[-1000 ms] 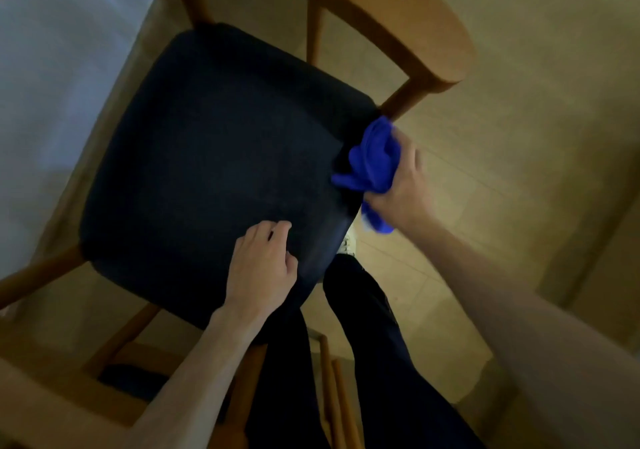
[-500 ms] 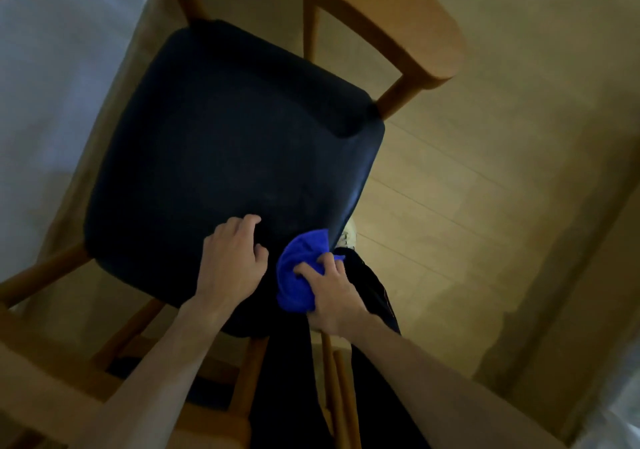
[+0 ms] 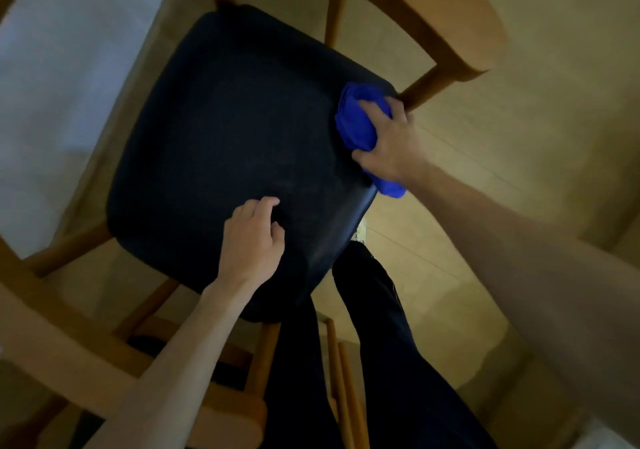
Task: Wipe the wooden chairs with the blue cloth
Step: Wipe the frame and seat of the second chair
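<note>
Blue cloth [image 3: 358,121] sits bunched in the right hand's [image 3: 391,140] grip at the seat's [image 3: 225,137] far corner; left hand [image 3: 252,241] rests loose, steadying; strokes should overlap, pressing evenly.

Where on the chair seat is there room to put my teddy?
The dark seat is bare across its middle and far-left part. It is crowded at the right edge, where the right hand grips the blue cloth, and near the front, where the left hand rests.
</note>
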Motion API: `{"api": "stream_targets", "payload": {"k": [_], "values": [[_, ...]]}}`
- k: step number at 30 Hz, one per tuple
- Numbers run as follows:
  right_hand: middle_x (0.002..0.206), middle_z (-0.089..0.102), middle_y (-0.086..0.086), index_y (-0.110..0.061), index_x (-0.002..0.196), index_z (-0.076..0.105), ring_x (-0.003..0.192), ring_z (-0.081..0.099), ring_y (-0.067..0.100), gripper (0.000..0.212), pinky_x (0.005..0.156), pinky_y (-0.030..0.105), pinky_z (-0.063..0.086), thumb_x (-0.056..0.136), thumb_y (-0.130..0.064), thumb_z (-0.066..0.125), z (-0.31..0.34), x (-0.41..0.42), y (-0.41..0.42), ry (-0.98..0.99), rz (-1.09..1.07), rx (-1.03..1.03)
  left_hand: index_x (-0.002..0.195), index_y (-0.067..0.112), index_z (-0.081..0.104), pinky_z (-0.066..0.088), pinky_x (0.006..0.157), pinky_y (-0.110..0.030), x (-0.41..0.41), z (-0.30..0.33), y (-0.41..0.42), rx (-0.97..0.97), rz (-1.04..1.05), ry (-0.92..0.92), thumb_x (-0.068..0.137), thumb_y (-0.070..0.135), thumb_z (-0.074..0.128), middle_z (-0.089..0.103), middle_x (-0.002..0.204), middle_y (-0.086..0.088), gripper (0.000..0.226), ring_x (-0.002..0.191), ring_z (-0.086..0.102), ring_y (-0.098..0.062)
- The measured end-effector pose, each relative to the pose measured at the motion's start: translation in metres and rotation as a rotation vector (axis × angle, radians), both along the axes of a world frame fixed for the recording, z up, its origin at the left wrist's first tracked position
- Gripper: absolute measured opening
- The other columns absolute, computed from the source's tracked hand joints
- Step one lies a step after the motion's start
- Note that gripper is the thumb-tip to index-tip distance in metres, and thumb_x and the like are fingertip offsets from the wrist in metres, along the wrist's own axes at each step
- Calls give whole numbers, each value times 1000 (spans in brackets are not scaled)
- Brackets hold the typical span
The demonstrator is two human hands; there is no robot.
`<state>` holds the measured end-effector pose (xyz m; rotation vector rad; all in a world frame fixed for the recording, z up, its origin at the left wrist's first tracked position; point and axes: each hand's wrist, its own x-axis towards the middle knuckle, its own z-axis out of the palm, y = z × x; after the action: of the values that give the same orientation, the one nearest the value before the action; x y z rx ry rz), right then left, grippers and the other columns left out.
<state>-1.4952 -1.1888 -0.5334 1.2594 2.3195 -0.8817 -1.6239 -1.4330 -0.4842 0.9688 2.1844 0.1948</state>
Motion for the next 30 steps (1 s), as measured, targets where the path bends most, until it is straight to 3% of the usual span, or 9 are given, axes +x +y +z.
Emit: {"api": "stream_targets", "payload": {"k": [5, 10, 12, 16, 18, 23, 27, 30], "values": [[151, 34, 14, -29, 141, 51, 128, 39, 41, 79, 105, 42, 33, 67, -32, 79, 1, 8, -98, 142, 195, -62, 133, 20, 50, 41, 100, -38, -25, 6, -27, 3, 313, -25, 100, 22, 46, 55, 126, -1, 33, 117, 51, -19], [153, 16, 3, -43, 144, 31, 118, 33, 38, 82, 97, 49, 48, 73, -43, 71, -1, 6, -215, 34, 443, -173, 134, 16, 48, 41, 103, -45, -37, 4, -59, -144, 330, -59, 97, 14, 50, 53, 130, -8, 37, 120, 49, -25], [153, 13, 1, -44, 145, 27, 122, 31, 38, 82, 89, 48, 53, 75, -43, 71, 0, 1, -239, 37, 542, -219, 133, 15, 49, 42, 101, -38, -34, 3, -68, -182, 378, -78, 97, 12, 51, 53, 130, -9, 37, 119, 50, -25], [153, 17, 0, -44, 146, 29, 121, 33, 34, 78, 90, 47, 50, 79, -42, 69, 5, -7, -234, 93, 744, -281, 133, 17, 48, 40, 90, -28, -25, 5, -81, -202, 463, -69, 97, 13, 51, 52, 129, -7, 36, 118, 50, -22], [150, 21, -1, -45, 145, 33, 122, 34, 30, 79, 90, 45, 50, 76, -42, 71, 11, -11, -202, 153, 655, -231, 133, 18, 48, 39, 90, -28, -21, 6, -83, -186, 472, -94, 97, 14, 51, 52, 130, -6, 37, 118, 50, -21], [153, 25, 13, -42, 150, 28, 133, 35, 41, 84, 101, 53, 42, 78, -43, 72, 15, -38, -21, 203, 104, 137, 135, 17, 46, 44, 99, -39, -10, 9, -81, -109, 479, -72, 97, 16, 51, 51, 130, -4, 38, 119, 48, -21], [151, 24, 16, -43, 151, 16, 131, 37, 45, 83, 102, 58, 42, 84, -70, 57, 4, -59, 81, -40, 100, 154, 134, 18, 46, 42, 102, -41, -6, 10, -82, -65, 514, -80, 97, 17, 51, 52, 130, -3, 38, 119, 46, -20], [142, 35, 18, -33, 152, 25, 122, 47, 39, 78, 91, 44, 45, 87, -59, 60, -6, -62, 68, 15, 3, 87, 134, 18, 47, 42, 101, -41, -8, 9, -88, -48, 549, -64, 97, 17, 51, 52, 128, -4, 37, 119, 46, -22]]}}
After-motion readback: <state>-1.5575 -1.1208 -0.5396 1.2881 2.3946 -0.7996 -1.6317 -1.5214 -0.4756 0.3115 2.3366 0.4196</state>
